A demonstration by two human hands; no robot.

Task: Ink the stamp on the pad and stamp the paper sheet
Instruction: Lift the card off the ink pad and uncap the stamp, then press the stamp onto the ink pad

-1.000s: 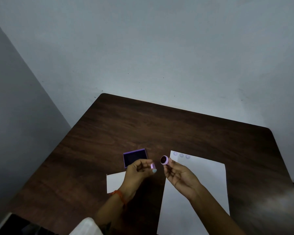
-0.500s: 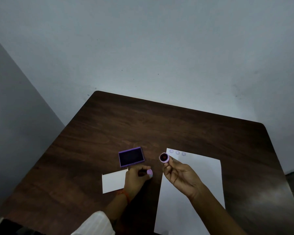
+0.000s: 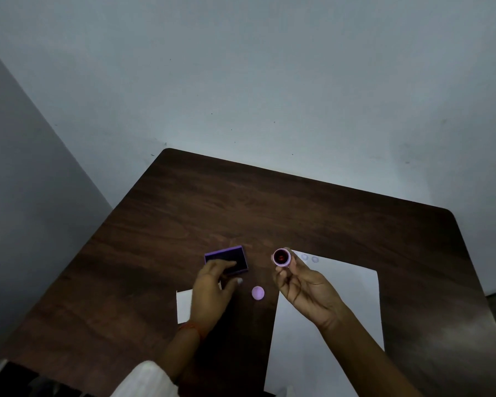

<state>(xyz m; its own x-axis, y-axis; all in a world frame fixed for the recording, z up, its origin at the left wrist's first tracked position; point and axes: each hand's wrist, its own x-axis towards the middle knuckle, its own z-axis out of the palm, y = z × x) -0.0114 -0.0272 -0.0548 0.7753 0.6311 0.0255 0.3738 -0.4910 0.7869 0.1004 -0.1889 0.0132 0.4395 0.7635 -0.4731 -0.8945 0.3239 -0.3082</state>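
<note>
Between the hands, a lilac cap (image 3: 258, 292) lay on the tabletop (image 3: 269, 210). The right hand (image 3: 307, 290) pinched the stamp (image 3: 281, 257), face up and clear of everything. The left hand (image 3: 212, 285) reached with loose, empty fingers over the pad (image 3: 226, 259), which sat open. Beyond the right hand, the sheet (image 3: 341, 296) carried faint round marks at its far edge. Inking and another press seemingly remained.
</note>
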